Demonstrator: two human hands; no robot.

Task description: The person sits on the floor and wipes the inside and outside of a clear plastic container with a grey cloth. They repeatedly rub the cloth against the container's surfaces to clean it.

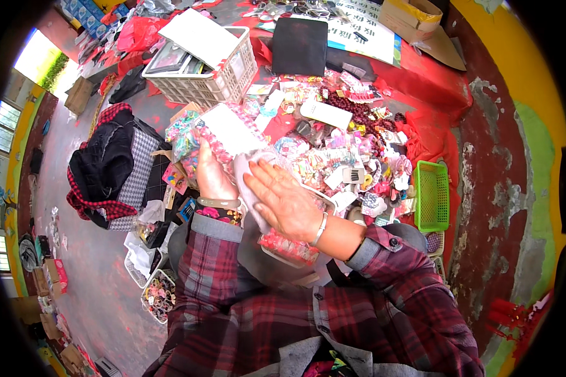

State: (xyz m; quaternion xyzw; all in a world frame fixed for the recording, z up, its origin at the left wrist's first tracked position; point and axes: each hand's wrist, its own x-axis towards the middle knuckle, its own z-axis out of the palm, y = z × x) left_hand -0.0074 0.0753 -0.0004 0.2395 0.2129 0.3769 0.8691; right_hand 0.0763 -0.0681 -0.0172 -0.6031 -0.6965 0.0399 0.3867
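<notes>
A thin pale pink-grey cloth (244, 188) lies between my two hands above the pile of small goods. My right hand (286, 200), with a silver bangle, lies flat on the cloth, its fingers stretched out and close together. On the cloth's left side is my left hand (215, 176), thumb raised; the cloth and the other hand hide its other fingers, so its grip does not show. Just beyond the fingertips lies a flat white panel (234, 129) with a pink patterned edge. Below my right hand, a clear-walled box (289, 249) holds pink-red patterned pieces.
Hair accessories and beads (352, 110) spread ahead over red cloth. A white crate (198, 85) stands at far left, a black folder (300, 47) beyond. At right is a green basket (431, 195); at left, a dark bag (110, 166) and a small basket (159, 295) of hair ties.
</notes>
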